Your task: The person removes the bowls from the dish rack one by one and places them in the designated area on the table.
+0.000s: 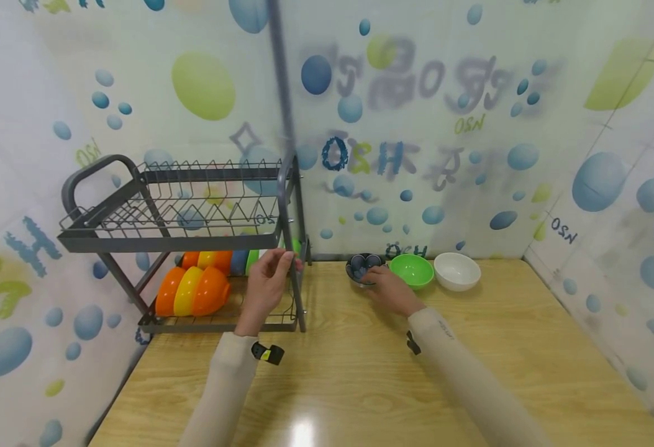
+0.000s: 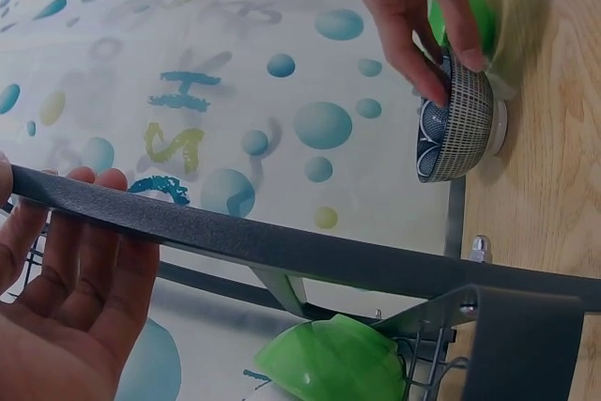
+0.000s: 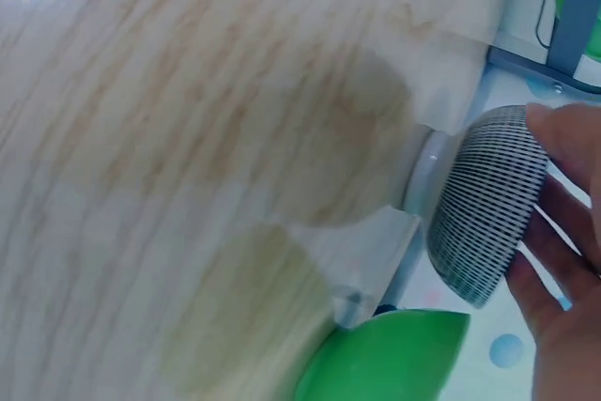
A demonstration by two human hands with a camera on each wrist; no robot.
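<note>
My left hand (image 1: 264, 287) is at the right front post of the dark dish rack (image 1: 170, 244); in the left wrist view its fingers (image 2: 94, 274) curl behind the post (image 2: 235, 238). With thumb and fingers, my right hand (image 1: 392, 290) pinches the rim of a dark patterned bowl (image 2: 467, 129) at the table's back edge. The right wrist view shows the thumb on the finely checked outside of this bowl (image 3: 488, 208) and the fingers over its rim. A green bowl (image 1: 412, 271) and a white bowl (image 1: 458, 272) stand to its right.
Orange and yellow bowls (image 1: 184, 292) lie tilted on the rack's lower shelf, with blue, green and white ones behind. Its upper shelf (image 1: 187, 214) has wire dividers. The wooden table (image 1: 354, 379) meets a patterned curtain (image 1: 377, 205) at the back.
</note>
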